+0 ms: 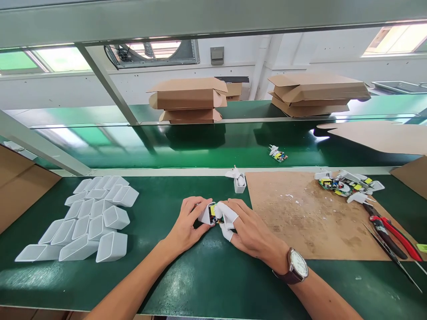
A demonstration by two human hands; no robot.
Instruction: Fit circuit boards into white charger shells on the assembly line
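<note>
My left hand (187, 222) and my right hand (245, 226) meet at the middle of the green bench. Between them they grip a small white plastic charger casing (205, 214) with a circuit board (212, 210) showing yellow and green parts at its open end. The left fingers wrap round the casing. White finger cots cover the right thumb and two fingers, which pinch the board end. A watch sits on my right wrist.
Several empty white casings (86, 218) lie in rows at the left. One casing (239, 182) stands upright behind my hands. A brown cardboard mat (310, 222) at the right carries loose boards with plugs (347, 184) and red-handled cutters (393, 231). Cardboard boxes (188, 100) sit behind the conveyor.
</note>
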